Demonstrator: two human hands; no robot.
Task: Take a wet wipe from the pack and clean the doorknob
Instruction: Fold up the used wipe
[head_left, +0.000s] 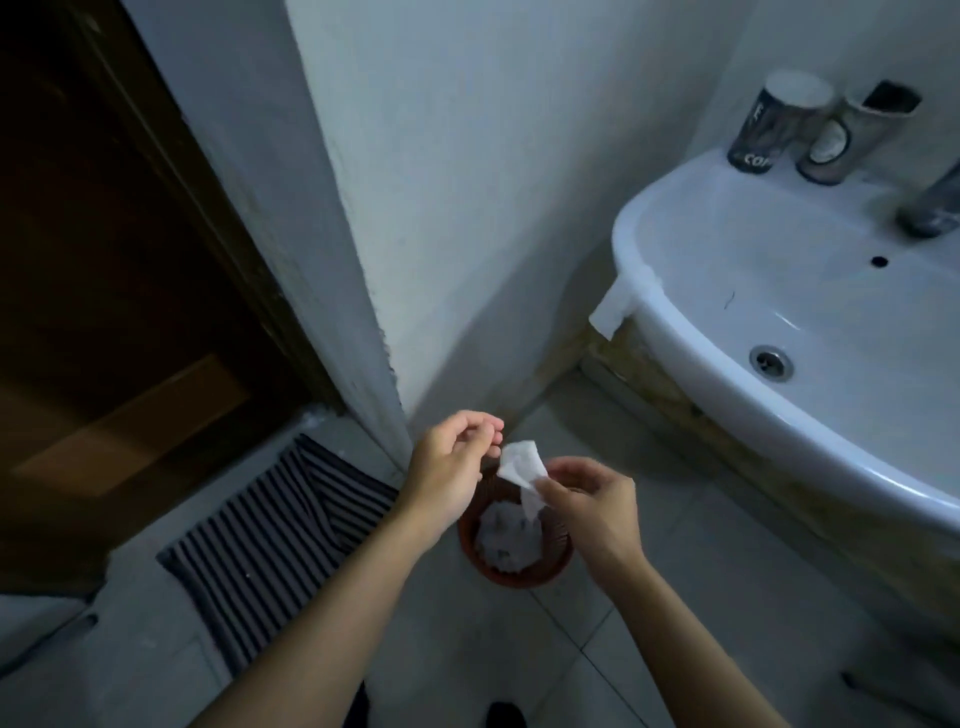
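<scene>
Right hand (592, 506) fingers pinch the wet wipe (522, 475) by one corner directly above the brown bin (514, 545), left hand (452, 467) fingers loosely curled and empty; weak pinch, likely slips in, doorknob not in view.

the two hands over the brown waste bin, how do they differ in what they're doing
The right hand pinches the crumpled white wet wipe between fingertips and thumb; the left hand holds nothing. The left hand's fingers are loosely curled and apart from the wipe, while the right hand's are closed on it. Both hover above the round brown waste bin on the tiled floor, palms turned inward.
</scene>
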